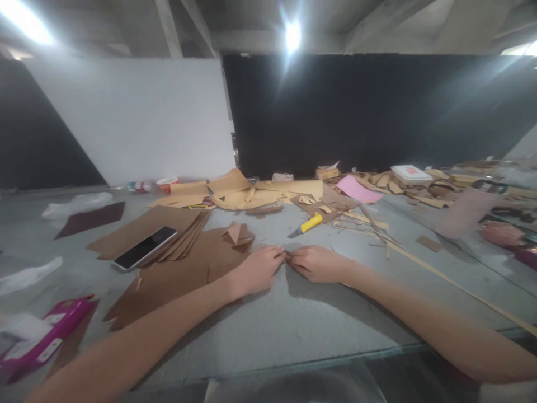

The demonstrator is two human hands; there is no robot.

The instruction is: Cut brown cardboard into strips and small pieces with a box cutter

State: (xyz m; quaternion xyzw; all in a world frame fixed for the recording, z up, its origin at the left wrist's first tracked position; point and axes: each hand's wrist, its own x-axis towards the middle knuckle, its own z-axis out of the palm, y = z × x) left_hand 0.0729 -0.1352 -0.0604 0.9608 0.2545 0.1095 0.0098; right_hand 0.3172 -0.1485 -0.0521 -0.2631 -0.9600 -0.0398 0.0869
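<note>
Well, nearest me the grey tabletop (335, 330) runs up to my wrists; above its front edge my left hand (258, 270) and right hand (315, 264) meet almost tip to tip, fingers curled and drawn together, seemingly pinching a small brown piece (287, 256) between them; it sits right in that meeting point, so covered that I cannot tell its shape; I judge it best to pinch lightly and evenly from both sides, wrists low for steadiness, and to open the fingertips a little whenever I need to check an edge; to my left lie brown sheets (163, 299) with a phone (145, 248) on the pile; just beyond my fingers rests the yellow knife (311, 223), its blade slanting back toward my hands, so I would mind my knuckles there; farther off lie thin strips (388, 246), then a pink sheet (358, 189) and a white box (411, 174).
</note>
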